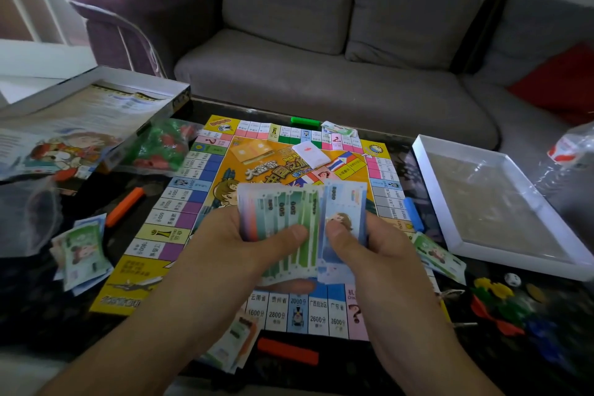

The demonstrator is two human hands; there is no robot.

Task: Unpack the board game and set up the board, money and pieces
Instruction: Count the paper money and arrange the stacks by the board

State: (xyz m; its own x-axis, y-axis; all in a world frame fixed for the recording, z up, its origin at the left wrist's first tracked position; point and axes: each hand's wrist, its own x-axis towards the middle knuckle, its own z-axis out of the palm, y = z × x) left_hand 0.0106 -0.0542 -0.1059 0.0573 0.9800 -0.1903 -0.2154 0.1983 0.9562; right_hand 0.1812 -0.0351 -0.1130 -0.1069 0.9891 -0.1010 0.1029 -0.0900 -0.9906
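Note:
The colourful game board (199, 190) lies unfolded on the dark table. Above its near half, my left hand (231, 244) grips a fanned stack of paper money (283, 219), green 500 notes on top. My right hand (376, 247) pinches a blue note (345, 202) at the stack's right side, thumb on top. Piles of notes lie at the left (80, 254), right (437, 255), near edge (234, 344) and far edge (339, 129) of the board. A white card deck (310, 154) sits on the board's centre.
The box lid with a rule sheet (90, 112) lies at left beside a bag of green and red houses (160, 148). The white box tray (501, 199) is at right. Coloured pieces (504, 305), a die (512, 279), and orange (125, 206), red (287, 350), blue (414, 214), green (305, 121) bars surround the board.

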